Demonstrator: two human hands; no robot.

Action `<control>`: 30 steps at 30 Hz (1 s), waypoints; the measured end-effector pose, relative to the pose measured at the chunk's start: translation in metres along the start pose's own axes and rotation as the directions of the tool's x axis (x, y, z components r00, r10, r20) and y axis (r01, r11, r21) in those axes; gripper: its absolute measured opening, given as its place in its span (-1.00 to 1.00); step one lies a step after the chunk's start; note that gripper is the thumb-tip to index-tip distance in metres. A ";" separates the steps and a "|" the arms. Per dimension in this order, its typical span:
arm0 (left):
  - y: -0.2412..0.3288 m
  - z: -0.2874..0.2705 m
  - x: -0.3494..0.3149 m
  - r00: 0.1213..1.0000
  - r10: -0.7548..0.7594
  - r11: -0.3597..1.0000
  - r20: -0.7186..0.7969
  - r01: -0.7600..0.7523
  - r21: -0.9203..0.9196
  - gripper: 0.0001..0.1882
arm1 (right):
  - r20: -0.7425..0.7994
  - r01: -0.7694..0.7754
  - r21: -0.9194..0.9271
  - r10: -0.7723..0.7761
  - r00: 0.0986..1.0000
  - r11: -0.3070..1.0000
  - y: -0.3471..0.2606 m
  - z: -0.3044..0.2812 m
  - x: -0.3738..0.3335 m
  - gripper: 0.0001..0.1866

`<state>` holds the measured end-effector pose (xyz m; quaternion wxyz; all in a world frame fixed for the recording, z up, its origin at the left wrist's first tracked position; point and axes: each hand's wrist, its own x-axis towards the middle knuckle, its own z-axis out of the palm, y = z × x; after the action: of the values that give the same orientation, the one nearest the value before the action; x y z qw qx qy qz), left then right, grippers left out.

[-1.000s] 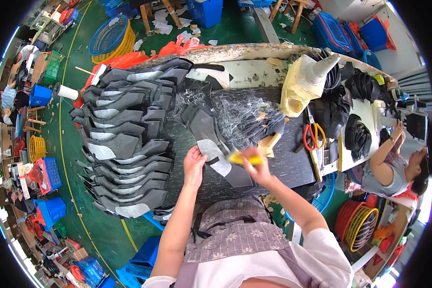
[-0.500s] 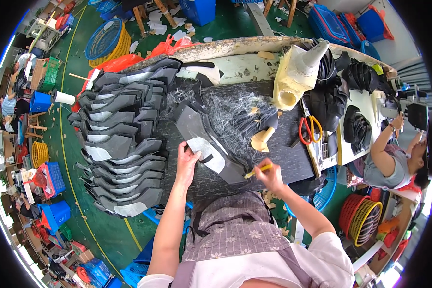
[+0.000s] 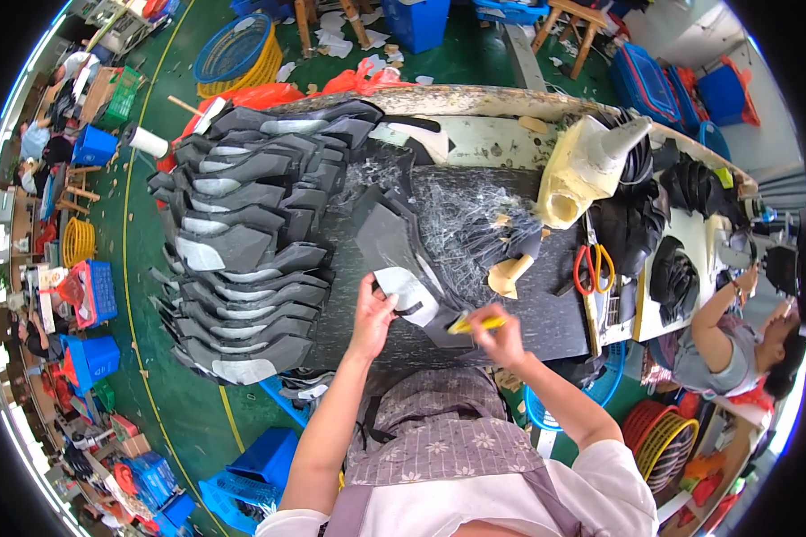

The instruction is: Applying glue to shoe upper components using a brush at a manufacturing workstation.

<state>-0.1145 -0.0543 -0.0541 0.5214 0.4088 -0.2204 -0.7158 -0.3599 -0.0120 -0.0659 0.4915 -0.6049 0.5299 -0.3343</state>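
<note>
A dark grey shoe-upper piece [image 3: 387, 240] with a white patch lies slantwise on the black work surface. My left hand [image 3: 372, 320] pinches its left edge beside the white patch, thumb uppermost. Closed around a yellow-handled brush [image 3: 487, 325] is my right hand [image 3: 500, 342]. The brush tip meets the piece near its lower right edge, though blur hides its exact shape. Just beyond the piece, whitish stringy dried glue [image 3: 466, 219] covers part of the surface. A tan scrap [image 3: 507, 276] lies to the right of the brush.
Overlapping similar pieces [image 3: 242, 242] fill the table's left side. A glue-crusted yellowish container [image 3: 571, 174] stands at the far right, nearer are orange-handled scissors [image 3: 593, 273]. A co-worker [image 3: 721, 336] sits at the right. A blue basket [image 3: 600, 385] is below the table edge.
The whole view has shifted, so the table appears farther right. The brush has moved leftward along the piece's edge, closer to the white patch. My left hand keeps its hold.
</note>
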 end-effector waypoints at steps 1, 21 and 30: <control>0.005 0.003 -0.008 1.000 -0.012 0.999 0.001 0.012 0.042 -0.53 | -0.131 -0.008 0.169 0.030 0.991 0.986 -0.017 0.002 0.013 -0.87; 0.210 -0.184 0.003 0.223 0.962 0.159 -0.154 -0.004 0.987 -0.60 | -0.649 -0.280 -0.463 -0.107 0.754 0.841 -0.029 -0.164 0.117 -0.80; -0.004 -0.018 0.000 0.988 0.153 0.859 -0.022 -0.122 0.498 -0.58 | -0.794 -0.092 0.141 0.168 0.584 0.986 -0.016 -0.158 0.106 -0.73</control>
<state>-0.1022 -0.0504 -0.0674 0.4556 0.5335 -0.4089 -0.5836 -0.4783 -0.1534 -0.0171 0.2484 -0.3277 0.7224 -0.5559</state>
